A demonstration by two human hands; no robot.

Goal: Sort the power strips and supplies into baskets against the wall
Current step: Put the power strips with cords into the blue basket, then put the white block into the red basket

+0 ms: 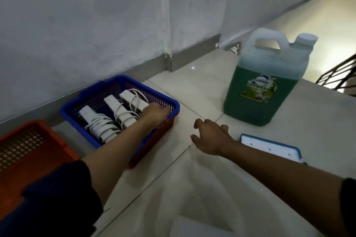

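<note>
Inside, left hand (pixel 157 116) in perforated (plastic) blue basket (pixel 92 92).

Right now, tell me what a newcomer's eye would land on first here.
First the big jug of green dishwashing liquid, standing on the floor to the right. Next the blue basket against the wall, holding white power strips with coiled cords, where the left hand reaches in at its right end. The right hand hovers open over the tiles between basket and jug.
</note>
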